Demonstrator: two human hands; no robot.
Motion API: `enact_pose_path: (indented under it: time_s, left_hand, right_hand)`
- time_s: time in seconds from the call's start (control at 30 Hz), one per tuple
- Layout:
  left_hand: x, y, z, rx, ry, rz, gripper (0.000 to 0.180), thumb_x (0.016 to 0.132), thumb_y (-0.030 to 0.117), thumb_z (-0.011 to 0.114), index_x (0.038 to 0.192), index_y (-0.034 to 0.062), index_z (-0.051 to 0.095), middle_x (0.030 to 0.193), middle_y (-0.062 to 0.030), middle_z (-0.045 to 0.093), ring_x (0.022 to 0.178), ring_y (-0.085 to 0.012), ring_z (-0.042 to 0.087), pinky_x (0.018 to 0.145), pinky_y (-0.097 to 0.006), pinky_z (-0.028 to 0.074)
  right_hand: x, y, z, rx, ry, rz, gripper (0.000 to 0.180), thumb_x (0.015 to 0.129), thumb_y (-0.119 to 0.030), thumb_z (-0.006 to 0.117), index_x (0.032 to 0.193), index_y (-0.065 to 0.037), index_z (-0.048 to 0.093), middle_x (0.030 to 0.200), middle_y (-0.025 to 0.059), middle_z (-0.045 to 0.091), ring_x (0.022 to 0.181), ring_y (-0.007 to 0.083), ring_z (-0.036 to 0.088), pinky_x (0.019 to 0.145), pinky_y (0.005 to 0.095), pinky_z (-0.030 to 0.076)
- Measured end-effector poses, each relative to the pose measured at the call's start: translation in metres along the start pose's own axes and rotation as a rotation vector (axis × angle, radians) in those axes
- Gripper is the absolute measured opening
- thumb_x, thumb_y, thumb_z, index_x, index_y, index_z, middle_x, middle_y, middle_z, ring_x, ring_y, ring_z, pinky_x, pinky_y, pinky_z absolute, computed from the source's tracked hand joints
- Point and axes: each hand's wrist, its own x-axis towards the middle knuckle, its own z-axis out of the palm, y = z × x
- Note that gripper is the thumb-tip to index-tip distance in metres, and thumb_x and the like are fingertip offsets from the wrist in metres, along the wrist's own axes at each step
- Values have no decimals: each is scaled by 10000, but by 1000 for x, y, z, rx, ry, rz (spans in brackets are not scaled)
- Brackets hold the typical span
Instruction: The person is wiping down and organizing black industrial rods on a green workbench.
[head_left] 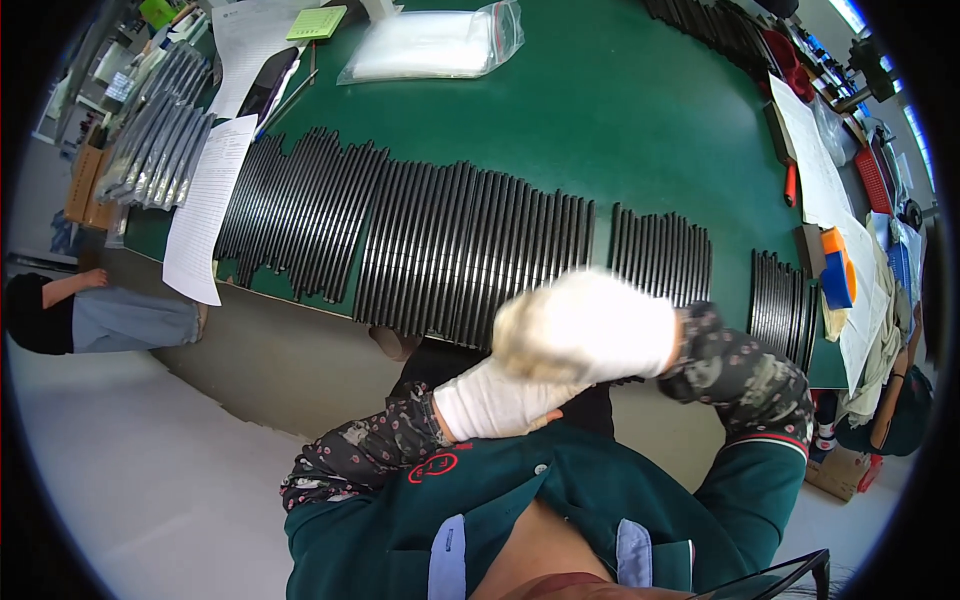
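Our white-gloved right hand (585, 325) lies blurred over our white-gloved left hand (495, 400) — fingers unreadable, so we cannot tell their grip — just short of the long black ribbed strips (470, 250), rowed for easy reach.

Rods (440, 250) in rows on table (620, 120), bag (430, 45) behind.

Gloved hands over rows of black strips

The right hand (585, 325) (white glove, blurred) lies across the gloved left hand (497, 400), just before the long black strips (470, 250) lined side by side on the table's near edge.
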Motion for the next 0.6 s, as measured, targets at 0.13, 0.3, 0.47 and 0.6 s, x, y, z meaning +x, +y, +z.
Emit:
enact_pose_path:
  time_s: [0.13, 0.3, 0.47, 0.6]
  left_hand:
    - [21, 2, -10, -55, -153, -11, 630, 695, 251, 708, 1255, 18, 536, 1333, -159, 484, 1247, -321, 470, 1032, -434, 396]
    - [17, -3, 2, 21, 8, 30, 509, 687, 167, 675, 1159, 0, 582, 1245, -154, 542, 1179, -323, 520, 999, -409, 416]
    - [19, -1, 8, -9, 53, 28, 432, 722, 124, 611, 1134, -3, 592, 1242, -158, 553, 1190, -326, 513, 1004, -416, 413]
    - [18, -5, 7, -6, 49, 20, 411, 734, 130, 610, 1125, 1, 599, 1250, -159, 549, 1193, -322, 512, 1000, -410, 416]
  right_hand:
    - [19, 58, -18, -529, 85, 279, 127, 840, -229, 639, 866, -105, 640, 813, 83, 662, 757, 263, 661, 624, 372, 545]
    - [42, 41, 3, -228, -7, 241, 98, 856, -199, 625, 883, -107, 643, 781, 54, 667, 697, 223, 661, 638, 336, 546]
    - [50, 85, -8, -566, 151, 234, 109, 853, -211, 643, 868, -106, 619, 782, 51, 654, 691, 220, 645, 637, 333, 542]
    - [55, 57, -4, -315, 203, 184, 140, 864, -235, 650, 925, -112, 625, 821, 26, 669, 728, 219, 662, 644, 333, 543]
